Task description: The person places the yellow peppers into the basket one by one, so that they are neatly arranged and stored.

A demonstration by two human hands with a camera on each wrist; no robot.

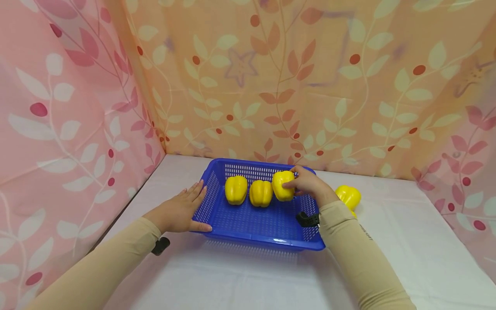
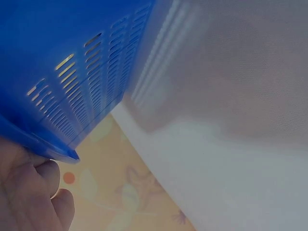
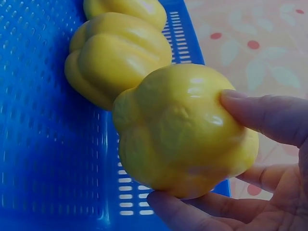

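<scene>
A blue perforated plastic basket point(image 1: 248, 237) sits on the white table, tilted slightly toward me. Inside it, along the far side, are two yellow bell peppers, one at the left point(image 1: 236, 190) and one in the middle point(image 1: 261, 193). My right hand point(image 1: 310, 186) grips a third yellow bell pepper point(image 3: 183, 130) between thumb and fingers, over the basket's right part beside the middle one. With fingers spread, my left hand point(image 1: 182, 211) rests on the basket's left rim. In the left wrist view its fingers point(image 2: 48, 183) lie beside the rim.
More yellow bell pepper point(image 1: 348, 197) shows on the table right of the basket, partly hidden by my right forearm. A patterned orange curtain point(image 1: 248, 86) stands behind the table, with pink patterned cloth point(image 1: 66, 129) at the left and right sides.
</scene>
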